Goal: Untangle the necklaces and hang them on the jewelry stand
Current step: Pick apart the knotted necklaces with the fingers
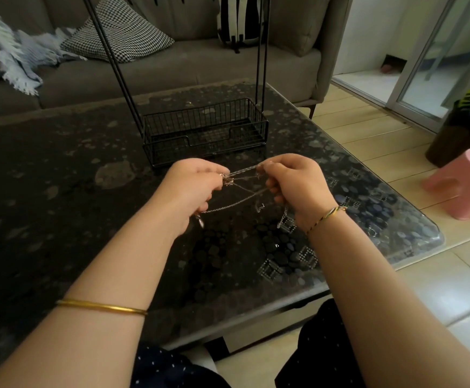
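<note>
The left hand (192, 189) pinches the knotted part of the necklaces (243, 171) and the right hand (292, 186) grips the other end. Together they hold several strands taut between them above the counter (60, 177), probably so the crossings spread out and can be picked apart, while loose ends dangle below both hands. The stand (110, 51) waits just beyond the hands, with no jewelry visible in its wire basket (206, 113) or on its rods.
</note>
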The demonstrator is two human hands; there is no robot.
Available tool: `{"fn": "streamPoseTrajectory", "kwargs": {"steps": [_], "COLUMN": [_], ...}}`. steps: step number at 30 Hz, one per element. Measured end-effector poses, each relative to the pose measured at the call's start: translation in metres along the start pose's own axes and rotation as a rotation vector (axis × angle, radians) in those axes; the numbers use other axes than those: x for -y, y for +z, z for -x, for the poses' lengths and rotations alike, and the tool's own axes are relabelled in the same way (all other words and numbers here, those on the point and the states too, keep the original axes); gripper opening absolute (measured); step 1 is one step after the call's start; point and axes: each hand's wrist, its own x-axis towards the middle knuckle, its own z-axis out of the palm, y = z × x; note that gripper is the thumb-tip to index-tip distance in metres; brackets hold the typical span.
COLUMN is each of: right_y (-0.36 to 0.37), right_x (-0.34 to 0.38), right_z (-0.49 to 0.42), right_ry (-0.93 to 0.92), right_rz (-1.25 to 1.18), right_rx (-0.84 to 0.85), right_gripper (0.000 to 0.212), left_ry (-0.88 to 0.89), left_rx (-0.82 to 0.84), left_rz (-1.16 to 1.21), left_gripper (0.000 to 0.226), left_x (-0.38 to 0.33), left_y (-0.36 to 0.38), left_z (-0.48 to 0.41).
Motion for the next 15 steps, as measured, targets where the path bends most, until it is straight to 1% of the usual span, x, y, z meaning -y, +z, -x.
{"fn": "streamPoseTrajectory", "kwargs": {"steps": [2, 4, 7, 10, 12, 15], "right_y": [-0.0001, -0.0003, 0.0007, 0.0015, 0.0015, 0.0013], "right_x": [-0.0028, -0.0042, -0.0020, -0.0002, 0.0003, -0.0026], "right_z": [-0.0020, -0.0031, -0.0014, 0.0001, 0.0000, -0.0015], "right_ry": [-0.010, -0.028, 0.040, 0.119, 0.121, 0.086], "right_rz": [0.021, 0.030, -0.080, -0.214, -0.207, -0.135], "right_rx": [-0.050, -0.072, -0.013, 0.036, 0.040, 0.005], "right_gripper": [0.017, 0.014, 0.012, 0.012, 0.013, 0.014], "left_ry": [0.116, 0.171, 0.177, 0.168, 0.189, 0.202], "left_rx": [-0.024, -0.063, -0.085, -0.076, -0.075, -0.061], "left_rz": [-0.146, -0.214, -0.249, -0.326, -0.384, -0.491], "left_gripper": [0.028, 0.024, 0.015, 0.013, 0.013, 0.016], "left_x": [0.0031, 0.0051, 0.0064, 0.0068, 0.0081, 0.0094], "left_y": [0.0026, 0.0025, 0.0015, 0.0032, 0.0038, 0.0033], "left_z": [-0.0001, 0.0002, -0.0013, -0.0017, -0.0025, -0.0019]}}
